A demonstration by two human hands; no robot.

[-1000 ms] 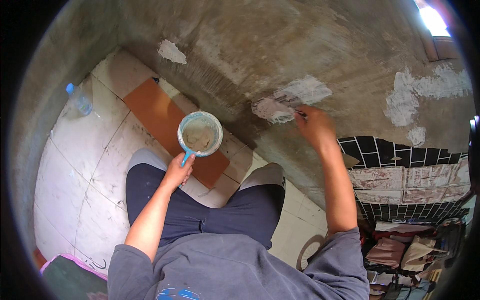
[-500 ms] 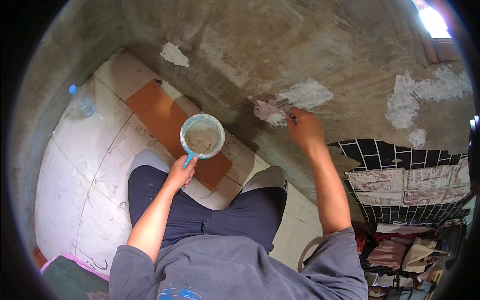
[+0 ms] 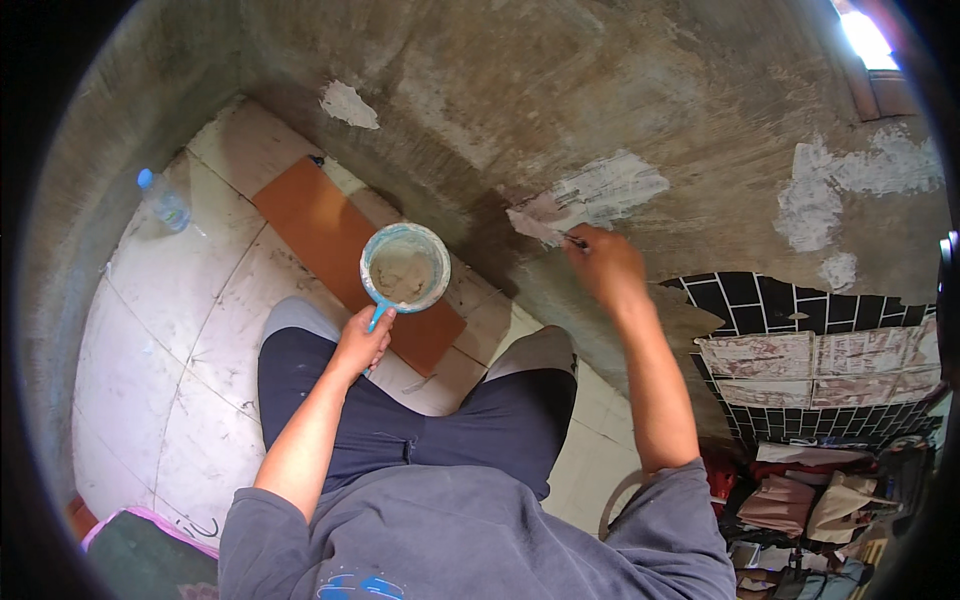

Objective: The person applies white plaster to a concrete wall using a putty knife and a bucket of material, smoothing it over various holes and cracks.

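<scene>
Wall, brownish grey, along the far side behind an orange-brown board on the floor, with a white patch smeared low and right of centre. Nearer and left, a blue-handled dipper of pale paste, gripped by its handle in the left hand. At the patch's near edge, a thin dark tool, pinched in the fingers of the right hand.

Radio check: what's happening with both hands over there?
Left hand gripping blue dipper, paste inside. Right hand holding small tool near pale wall patch. Nothing seen in the way.
</scene>
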